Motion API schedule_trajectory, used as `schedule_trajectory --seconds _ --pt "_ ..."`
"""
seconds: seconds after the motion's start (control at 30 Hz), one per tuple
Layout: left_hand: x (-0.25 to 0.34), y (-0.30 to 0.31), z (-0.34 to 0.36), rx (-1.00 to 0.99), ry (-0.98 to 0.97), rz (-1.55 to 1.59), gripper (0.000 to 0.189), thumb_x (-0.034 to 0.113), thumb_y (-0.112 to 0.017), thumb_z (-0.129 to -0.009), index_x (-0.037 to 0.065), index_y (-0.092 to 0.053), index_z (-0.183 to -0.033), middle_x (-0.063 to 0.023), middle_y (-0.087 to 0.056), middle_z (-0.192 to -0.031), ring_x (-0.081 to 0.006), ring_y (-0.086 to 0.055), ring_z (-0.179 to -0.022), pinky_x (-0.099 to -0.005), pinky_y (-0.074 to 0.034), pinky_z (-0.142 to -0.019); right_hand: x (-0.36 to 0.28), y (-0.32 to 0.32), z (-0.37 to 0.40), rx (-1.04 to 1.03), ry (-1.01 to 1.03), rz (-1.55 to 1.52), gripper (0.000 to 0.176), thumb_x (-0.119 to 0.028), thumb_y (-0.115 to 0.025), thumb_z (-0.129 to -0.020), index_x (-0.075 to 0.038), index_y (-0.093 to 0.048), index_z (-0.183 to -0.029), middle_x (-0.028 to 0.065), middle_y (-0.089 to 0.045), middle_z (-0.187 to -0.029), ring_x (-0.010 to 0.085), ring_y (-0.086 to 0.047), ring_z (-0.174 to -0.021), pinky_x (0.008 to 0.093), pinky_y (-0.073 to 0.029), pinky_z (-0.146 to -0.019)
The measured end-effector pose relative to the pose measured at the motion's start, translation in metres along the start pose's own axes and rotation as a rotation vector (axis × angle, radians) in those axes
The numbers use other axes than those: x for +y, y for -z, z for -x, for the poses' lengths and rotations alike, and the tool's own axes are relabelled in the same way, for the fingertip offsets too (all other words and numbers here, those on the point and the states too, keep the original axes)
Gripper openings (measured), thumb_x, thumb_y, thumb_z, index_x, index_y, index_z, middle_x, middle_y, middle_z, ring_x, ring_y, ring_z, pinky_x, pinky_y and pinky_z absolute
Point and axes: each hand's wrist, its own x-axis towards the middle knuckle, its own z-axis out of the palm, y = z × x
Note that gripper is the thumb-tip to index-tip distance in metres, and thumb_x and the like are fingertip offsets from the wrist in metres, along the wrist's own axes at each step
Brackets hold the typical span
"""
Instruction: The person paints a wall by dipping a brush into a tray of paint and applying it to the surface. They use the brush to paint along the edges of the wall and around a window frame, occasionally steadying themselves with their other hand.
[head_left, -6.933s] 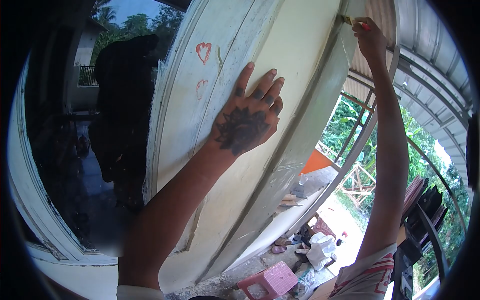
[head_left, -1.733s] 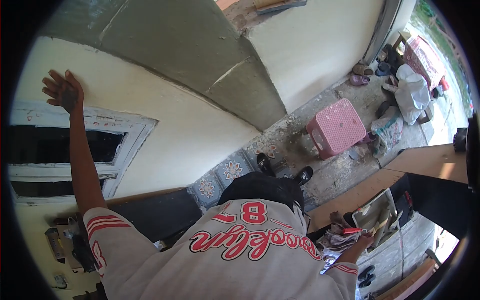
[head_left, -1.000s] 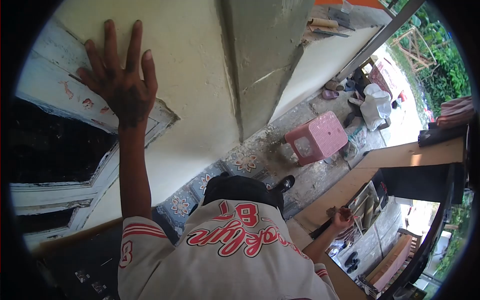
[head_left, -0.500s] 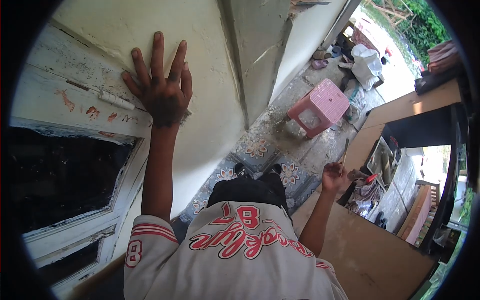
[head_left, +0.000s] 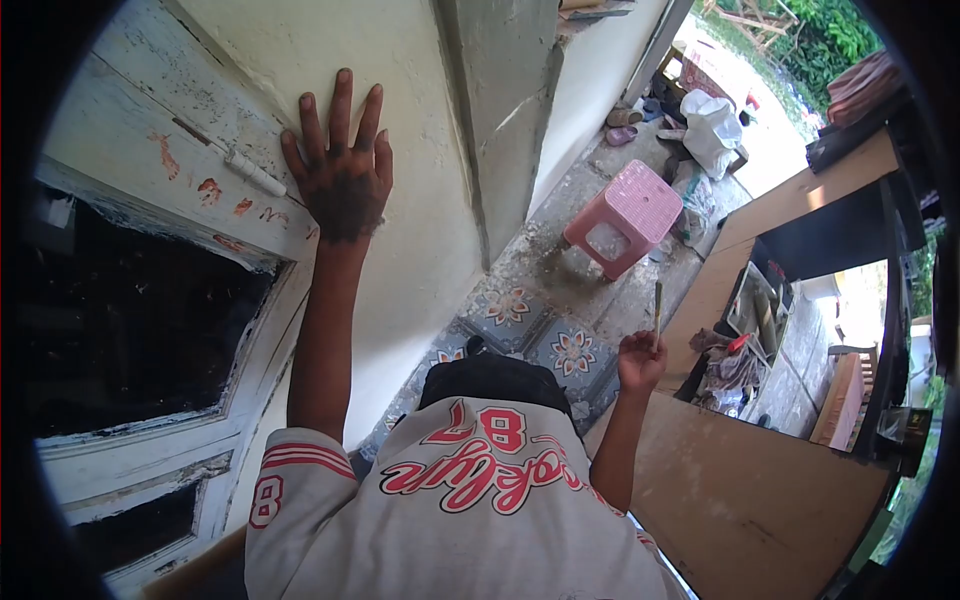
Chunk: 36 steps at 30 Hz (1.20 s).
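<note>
My left hand (head_left: 342,185) lies flat against the cream wall (head_left: 410,130), its fingers spread and pointing up, with nothing held. A large dark patch covers the back of it. Just beside it is the white window frame (head_left: 130,170), which bears a white bolt (head_left: 255,175) and reddish smears. On the right, my right hand (head_left: 642,362) is raised with its fingers curled round a thin, stick-like tool (head_left: 658,305) that points upward. What the tool's tip is made of is too small to tell.
A pink plastic stool (head_left: 625,220) stands on the dusty floor ahead. Behind it lie shoes (head_left: 621,135) and a white sack (head_left: 711,132). To the right is a wooden cabinet (head_left: 740,480) with a mirror-like opening. Patterned tiles (head_left: 573,352) lie near my feet.
My left hand has shifted slightly right along the wall, still flat. My right hand has moved a little left with the thin tool, which now stands more upright. The view has turned slightly.
</note>
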Motion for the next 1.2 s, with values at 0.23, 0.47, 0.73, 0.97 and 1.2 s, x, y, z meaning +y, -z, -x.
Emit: schedule_trajectory --seconds 0.23,0.47,0.73,0.97,1.2 --pt "0.009 -0.001 0.027 -0.148 -0.123 0.175 0.043 0.040 -0.057 -0.092 0.028 -0.061 -0.133 0.0008 -0.027 -0.161 -0.0351 -0.016 -0.149 -0.0703 -0.008 -0.111 -0.018 0.012 0.032 -0.028 0.034 -0.009 0.027 -0.026 -0.055 -0.095 -0.003 -0.069 -0.093 0.0088 -0.072 -0.091 0.0230 -0.066 -0.093 0.0403 -0.051 -0.085" --pt "0.008 0.031 0.041 -0.088 -0.132 0.449 0.030 0.034 -0.067 -0.088 0.024 -0.073 -0.115 -0.0021 -0.042 -0.152 -0.0341 -0.026 -0.146 -0.0629 -0.015 -0.115 -0.026 0.053 0.070 0.016 0.028 -0.063 0.027 -0.026 -0.054 -0.096 -0.003 -0.069 -0.094 0.0091 -0.072 -0.094 0.0231 -0.065 -0.095 0.0402 -0.050 -0.087" --pt "0.007 0.044 0.055 0.051 -0.143 0.433 0.006 0.028 -0.075 -0.083 0.024 -0.078 -0.087 0.0049 -0.063 -0.130 -0.0306 -0.042 -0.137 -0.0568 -0.016 -0.117 -0.013 0.067 0.100 0.167 0.041 -0.035 0.023 -0.025 -0.055 -0.096 -0.006 -0.068 -0.094 0.0055 -0.073 -0.090 0.0206 -0.067 -0.091 0.0396 -0.051 -0.083" --pt "0.000 0.036 0.032 0.141 -0.158 0.324 0.015 0.032 -0.069 -0.087 0.029 -0.077 -0.099 0.0019 -0.054 -0.141 -0.0353 -0.031 -0.143 -0.0606 -0.009 -0.117 0.026 0.063 0.081 0.195 -0.024 -0.038 0.022 -0.026 -0.057 -0.095 -0.007 -0.068 -0.096 0.0044 -0.072 -0.090 0.0203 -0.066 -0.092 0.0383 -0.050 -0.084" --pt "-0.021 0.013 0.009 0.298 -0.146 0.248 0.036 0.042 -0.066 -0.087 0.029 -0.068 -0.121 -0.0168 -0.040 -0.150 -0.0452 -0.013 -0.147 -0.0668 -0.003 -0.114 0.094 0.027 0.020 0.184 -0.137 -0.005 0.020 -0.026 -0.058 -0.095 -0.008 -0.066 -0.100 0.0034 -0.072 -0.094 0.0197 -0.066 -0.093 0.0377 -0.050 -0.083"
